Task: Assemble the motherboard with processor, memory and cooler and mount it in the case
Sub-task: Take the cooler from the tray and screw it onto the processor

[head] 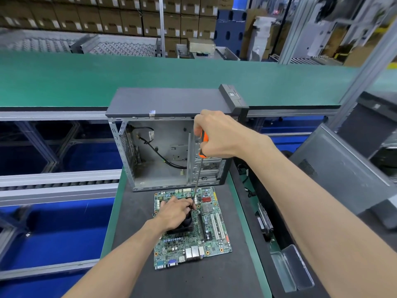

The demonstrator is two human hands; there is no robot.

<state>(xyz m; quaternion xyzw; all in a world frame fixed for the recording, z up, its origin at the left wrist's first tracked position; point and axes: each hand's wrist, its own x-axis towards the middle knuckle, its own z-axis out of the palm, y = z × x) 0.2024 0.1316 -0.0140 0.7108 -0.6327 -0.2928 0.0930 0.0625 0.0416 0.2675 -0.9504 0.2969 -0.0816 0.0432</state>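
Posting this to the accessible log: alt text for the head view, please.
The right hand grips an orange-handled screwdriver, its tip at the black cooler fan that the left hand holds on a green motherboard. The board lies on a dark mat before an open grey computer case.

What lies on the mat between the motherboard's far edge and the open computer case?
In the head view, only a narrow bare strip of dark mat separates motherboard and case; the screwdriver shaft crosses above it.
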